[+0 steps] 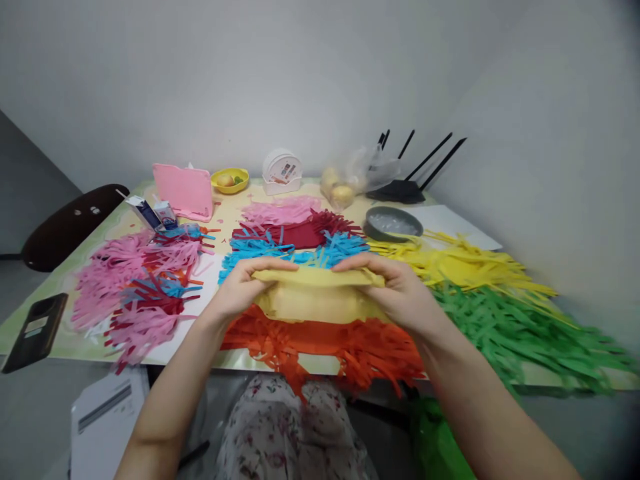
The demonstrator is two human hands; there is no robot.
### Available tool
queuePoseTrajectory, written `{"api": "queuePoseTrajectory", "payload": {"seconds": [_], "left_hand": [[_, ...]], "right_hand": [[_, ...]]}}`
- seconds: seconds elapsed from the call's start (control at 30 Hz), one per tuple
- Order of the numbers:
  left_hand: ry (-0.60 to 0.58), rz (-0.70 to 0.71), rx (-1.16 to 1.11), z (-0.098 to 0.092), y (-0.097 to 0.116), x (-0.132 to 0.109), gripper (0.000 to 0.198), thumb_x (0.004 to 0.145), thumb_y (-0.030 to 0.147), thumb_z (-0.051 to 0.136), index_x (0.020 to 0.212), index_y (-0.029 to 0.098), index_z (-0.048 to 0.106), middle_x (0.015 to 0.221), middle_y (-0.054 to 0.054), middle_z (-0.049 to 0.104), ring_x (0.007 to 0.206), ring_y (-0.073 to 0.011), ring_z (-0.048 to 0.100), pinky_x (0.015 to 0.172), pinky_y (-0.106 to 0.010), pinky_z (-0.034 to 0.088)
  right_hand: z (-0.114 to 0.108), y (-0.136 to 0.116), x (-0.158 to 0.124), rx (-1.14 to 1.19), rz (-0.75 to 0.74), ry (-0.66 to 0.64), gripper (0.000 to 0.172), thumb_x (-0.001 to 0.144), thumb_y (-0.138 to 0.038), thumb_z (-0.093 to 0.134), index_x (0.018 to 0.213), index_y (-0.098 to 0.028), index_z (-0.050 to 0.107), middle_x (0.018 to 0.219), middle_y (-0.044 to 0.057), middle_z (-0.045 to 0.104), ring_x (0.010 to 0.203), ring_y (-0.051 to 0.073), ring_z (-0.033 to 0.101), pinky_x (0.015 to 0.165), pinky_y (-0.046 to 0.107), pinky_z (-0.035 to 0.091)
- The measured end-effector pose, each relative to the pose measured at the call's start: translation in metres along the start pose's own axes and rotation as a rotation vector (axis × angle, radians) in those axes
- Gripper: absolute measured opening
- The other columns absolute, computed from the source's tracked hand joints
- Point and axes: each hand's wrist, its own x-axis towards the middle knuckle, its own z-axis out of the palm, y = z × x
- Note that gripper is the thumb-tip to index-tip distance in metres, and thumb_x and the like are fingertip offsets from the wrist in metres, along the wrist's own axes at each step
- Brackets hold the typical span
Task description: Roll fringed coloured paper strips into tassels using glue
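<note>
Both ends of a pale yellow tissue-paper sheet (pixel 320 300) are pinched, my left hand (pixel 250 280) at one end and my right hand (pixel 395 283) at the other. The sheet is held up over the table, its top edge folded over. Just beneath it lies orange fringed paper (pixel 313 339), its cut strips hanging over the table's front edge. Behind the sheet are blue fringed paper (pixel 257 251), dark red fringed paper (pixel 300 235) and pink fringed paper (pixel 283 210). My fingertips are partly hidden behind the yellow paper.
Pink, red and blue tassels (pixel 135 280) cover the left side. Yellow fringe (pixel 465 263) and green fringe (pixel 520 327) spread right. Behind stand a grey bowl (pixel 393 223), black router (pixel 397 191), pink tablet case (pixel 184 191), drink cartons (pixel 165 215) and yellow dish (pixel 230 180). A phone (pixel 36 331) lies left.
</note>
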Motion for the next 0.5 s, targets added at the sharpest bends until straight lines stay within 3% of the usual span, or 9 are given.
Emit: {"api": "queuePoseTrajectory", "payload": {"seconds": [0.1,0.2,0.37,0.5], "left_hand": [[0.006,-0.022,-0.137,-0.001,-0.012,-0.006,0.024,0.063,0.008,0.052,0.07,0.017,0.074,0.077,-0.003,0.067,0.071,-0.0135,0.058,0.063,-0.021,0.041],[-0.048,0.039,-0.127,-0.005,-0.015,-0.011,0.025,0.061,0.004,0.049,0.061,0.016,0.071,0.073,-0.003,0.062,0.071,-0.013,0.056,0.064,-0.022,0.041],[-0.105,0.166,0.105,-0.011,-0.003,-0.017,0.032,0.065,0.002,0.045,0.066,0.016,0.073,0.082,-0.005,0.058,0.079,-0.0147,0.056,0.071,-0.026,0.043],[-0.192,0.223,0.315,-0.018,0.01,-0.022,0.025,0.078,0.012,0.049,0.081,0.016,0.074,0.089,-0.005,0.056,0.085,-0.0168,0.055,0.078,-0.028,0.043]], "right_hand": [[0.007,0.014,-0.006,0.155,-0.045,0.013,0.014,0.079,-0.017,0.062,0.081,-0.025,0.074,0.086,0.003,0.07,0.085,0.02,0.064,0.073,0.028,0.048],[0.009,0.019,-0.007,0.212,-0.097,-0.002,0.015,0.081,-0.022,0.066,0.068,-0.024,0.074,0.083,0.004,0.068,0.084,0.02,0.063,0.074,0.029,0.048],[0.008,0.018,-0.002,0.22,-0.124,-0.047,0.028,0.082,-0.042,0.068,0.063,-0.022,0.074,0.088,0.006,0.067,0.078,0.019,0.062,0.068,0.03,0.048],[0.006,0.017,0.002,0.191,-0.128,-0.046,0.031,0.082,-0.041,0.067,0.06,-0.021,0.072,0.085,0.007,0.067,0.075,0.019,0.061,0.067,0.03,0.049]]}}
